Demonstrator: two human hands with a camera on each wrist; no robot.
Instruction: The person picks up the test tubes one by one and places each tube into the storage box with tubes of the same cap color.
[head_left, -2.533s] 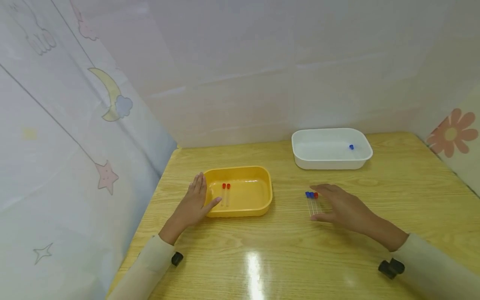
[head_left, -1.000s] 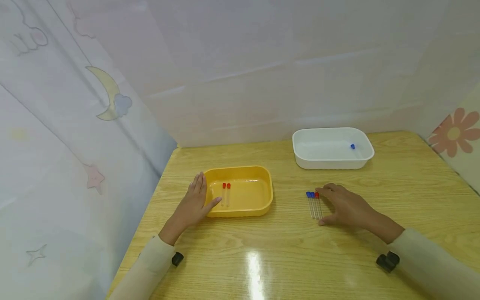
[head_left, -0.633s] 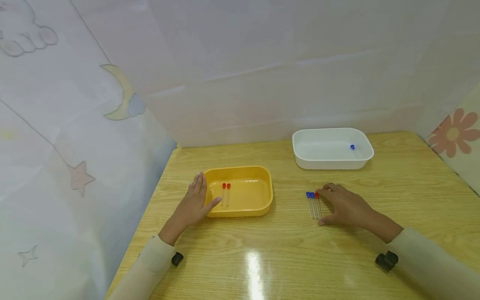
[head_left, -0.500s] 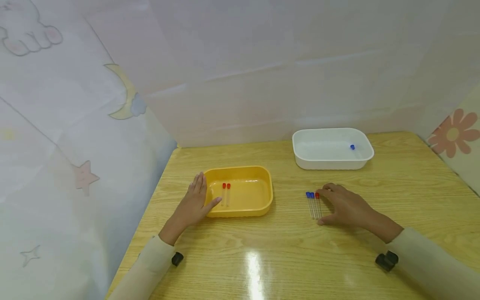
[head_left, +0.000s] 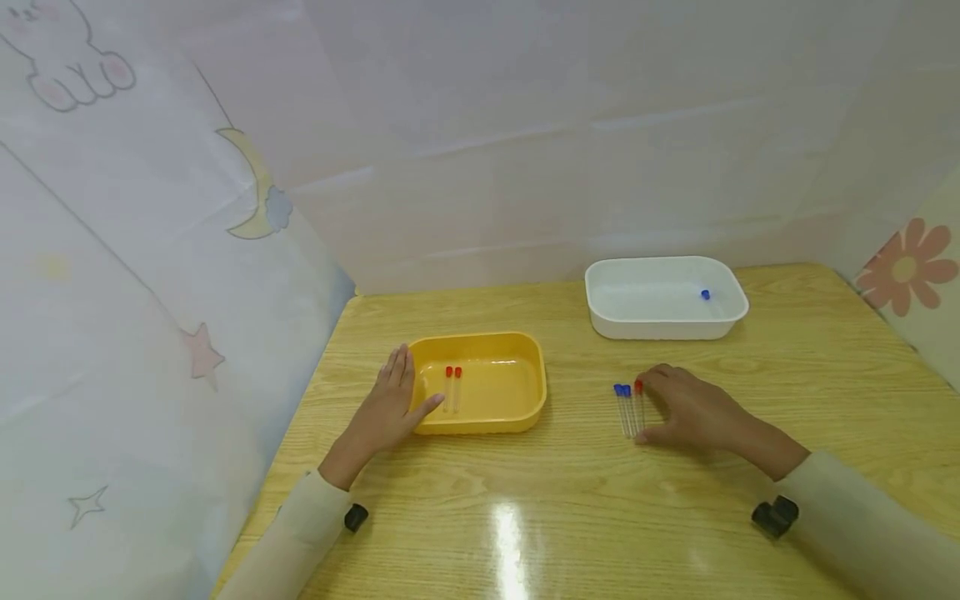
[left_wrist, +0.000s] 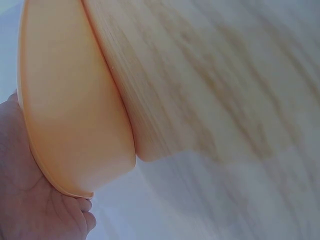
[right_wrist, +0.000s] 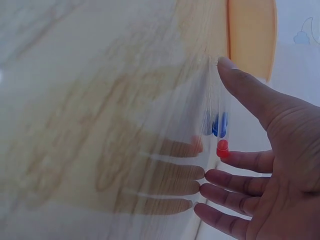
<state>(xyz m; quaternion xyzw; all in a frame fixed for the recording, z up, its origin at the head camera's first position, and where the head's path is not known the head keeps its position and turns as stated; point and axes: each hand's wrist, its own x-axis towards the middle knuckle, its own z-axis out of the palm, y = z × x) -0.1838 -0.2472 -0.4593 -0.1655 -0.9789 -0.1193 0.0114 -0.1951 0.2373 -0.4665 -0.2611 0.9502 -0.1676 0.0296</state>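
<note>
My right hand [head_left: 693, 412] pinches a red-capped test tube [head_left: 640, 400] lengthwise, forefinger at the red cap and thumb at the clear end. In the right wrist view the other fingers of that hand reach down to the table. Just left of this tube, two blue-capped test tubes [head_left: 626, 410] lie side by side on the table. My left hand [head_left: 378, 417] rests on the left end of a yellow tray [head_left: 480, 427], fingers straight along its outside and thumb over the front rim. Inside that tray lie two red-capped test tubes [head_left: 453, 390].
A white tray [head_left: 660, 330] stands at the back right of the wooden table [head_left: 585, 517], with one blue-capped tube [head_left: 705, 295] in it. Printed cloth walls [head_left: 480, 167] close off the back and sides.
My right hand drew back right from around the tubes, then closed on the red-capped one. That tube now stands slightly apart from the blue-capped pair. The left hand stays put.
</note>
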